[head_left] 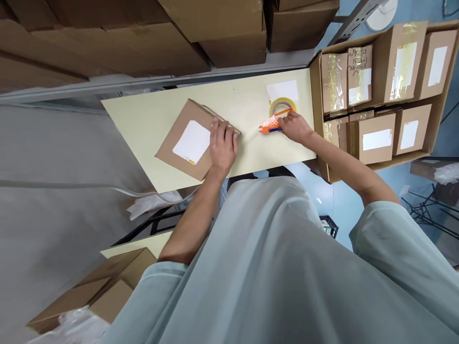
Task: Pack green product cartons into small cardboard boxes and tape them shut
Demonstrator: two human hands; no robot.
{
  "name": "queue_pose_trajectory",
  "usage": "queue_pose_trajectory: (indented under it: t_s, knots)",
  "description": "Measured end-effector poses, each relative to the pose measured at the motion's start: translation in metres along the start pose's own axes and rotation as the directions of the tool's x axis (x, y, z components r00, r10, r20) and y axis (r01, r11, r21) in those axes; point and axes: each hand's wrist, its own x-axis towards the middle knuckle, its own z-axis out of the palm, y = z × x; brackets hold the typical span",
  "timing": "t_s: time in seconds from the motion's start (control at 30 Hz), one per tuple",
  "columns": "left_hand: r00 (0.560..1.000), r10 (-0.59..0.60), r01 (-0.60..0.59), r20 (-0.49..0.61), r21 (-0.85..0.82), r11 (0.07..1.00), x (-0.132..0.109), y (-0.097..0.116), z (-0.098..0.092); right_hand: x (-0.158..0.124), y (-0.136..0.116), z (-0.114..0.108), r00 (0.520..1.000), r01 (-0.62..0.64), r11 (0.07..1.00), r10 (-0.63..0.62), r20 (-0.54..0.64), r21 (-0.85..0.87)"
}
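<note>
A closed brown cardboard box (168, 143) with a white label (192, 142) lies at an angle on the pale table. My left hand (224, 145) grips it at its right side, with the fingers over the edge by the flap seam. In my right hand (296, 126) is an orange tape dispenser (269, 125) carrying a roll of yellowish clear tape (283, 104). A faint strip of clear tape seems to run from the dispenser's tip to the box's right corner. My right fingers are closed around the dispenser's handle.
A white paper (281, 90) lies on the table (132, 124) behind the tape roll. To the right, a large open carton (315, 91) holds several labelled, taped boxes. Cardboard boxes (143, 48) line a shelf along the far side. An open box (107, 282) sits at lower left.
</note>
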Motion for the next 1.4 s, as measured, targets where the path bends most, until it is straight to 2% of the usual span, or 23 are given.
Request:
queue_pose_trajectory:
  t_s: [0.1,0.2,0.3,0.4,0.47,0.63,0.8,0.9,1.0,1.1,1.17,1.27,1.4]
  knots:
    - [0.993,0.056,-0.057,0.099,0.007,0.998,-0.018,0.004,0.003,0.031,-0.013,-0.014,0.999,0.037,0.999,-0.036,0.016,-0.025]
    - [0.986,0.061,-0.068,0.153,0.043,0.997,-0.032,0.003,0.003,0.043,-0.028,-0.016,0.995,0.100,0.995,-0.100,0.007,-0.022]
    - [0.993,0.002,-0.008,0.118,0.049,0.999,-0.034,0.004,0.002,0.042,-0.036,-0.009,0.988,0.155,0.988,-0.155,0.020,-0.009]
    - [0.995,-0.092,0.093,-0.035,0.025,0.995,-0.029,0.012,0.006,0.039,-0.034,-0.002,0.988,0.151,0.988,-0.152,0.039,0.022]
    - [0.987,-0.143,0.143,-0.080,0.000,0.990,-0.028,0.018,0.009,0.038,-0.029,0.001,0.987,0.155,0.987,-0.156,0.028,0.037]
    - [0.993,-0.116,0.116,0.026,0.010,0.993,-0.039,0.012,0.000,0.027,-0.017,0.000,0.958,0.281,0.958,-0.283,0.045,0.050]
    - [0.992,-0.059,0.057,0.108,0.019,0.998,-0.054,-0.005,-0.018,0.018,-0.026,0.000,0.930,0.345,0.934,-0.353,0.101,0.093]
    - [0.992,-0.063,0.061,0.110,0.023,0.998,-0.057,-0.006,-0.019,0.023,-0.022,0.002,0.931,0.337,0.927,-0.355,0.089,0.164]
    - [0.993,-0.060,0.057,0.104,0.028,0.998,-0.056,-0.005,-0.016,0.034,-0.004,0.003,0.939,0.319,0.929,-0.337,0.070,0.186]
    - [0.993,-0.068,0.068,0.092,0.012,0.998,-0.055,-0.004,-0.014,0.042,0.013,0.001,0.948,0.307,0.948,-0.312,0.064,0.079]
    - [0.994,-0.071,0.071,0.087,0.000,0.997,-0.054,-0.005,-0.013,0.046,0.016,-0.001,0.955,0.291,0.957,-0.290,0.067,-0.001]
    - [0.995,-0.056,0.055,0.078,0.008,0.998,-0.054,-0.006,-0.011,0.051,0.004,-0.004,0.971,0.234,0.971,-0.230,0.069,-0.050]
    - [0.998,-0.012,0.009,0.067,0.050,0.999,-0.053,-0.007,-0.009,0.056,-0.024,-0.013,0.984,0.177,0.982,-0.176,0.019,-0.059]
